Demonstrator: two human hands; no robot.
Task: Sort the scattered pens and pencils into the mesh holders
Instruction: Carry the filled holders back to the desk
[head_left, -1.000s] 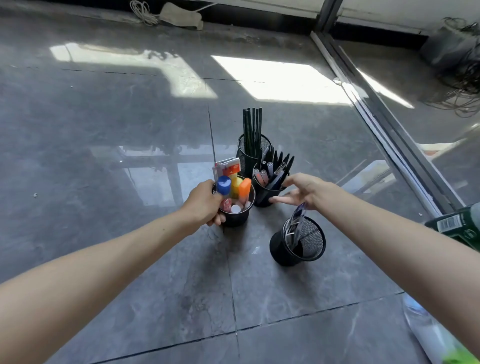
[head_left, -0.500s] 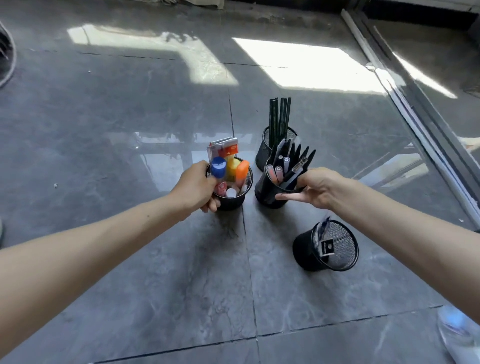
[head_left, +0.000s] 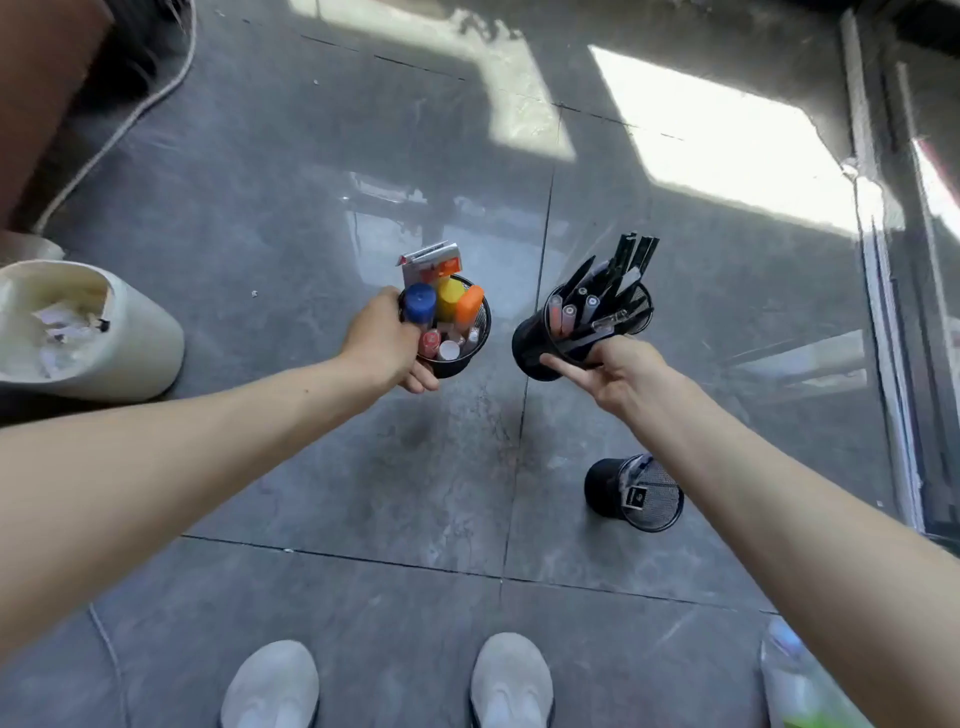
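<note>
Left hand (head_left: 382, 345) is wrapped round the marker holder (head_left: 457, 366), right hand (head_left: 621, 376) grips the pen holder (head_left: 527, 343). Third holder (head_left: 602, 486) stands on the floor (head_left: 311, 467). No loose pens in sight, so sorting looks pretty much done.

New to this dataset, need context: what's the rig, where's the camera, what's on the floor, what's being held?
There is no machine here. A person works with bare hands, and one wide-angle camera worn on the head looks down, so you see both forearms and the shoes. The left hand grips a black mesh holder of coloured markers. The right hand grips a tilted holder of pens. A third holder stands on the grey tiled floor beside the right forearm. A white bin sits at far left.
</note>
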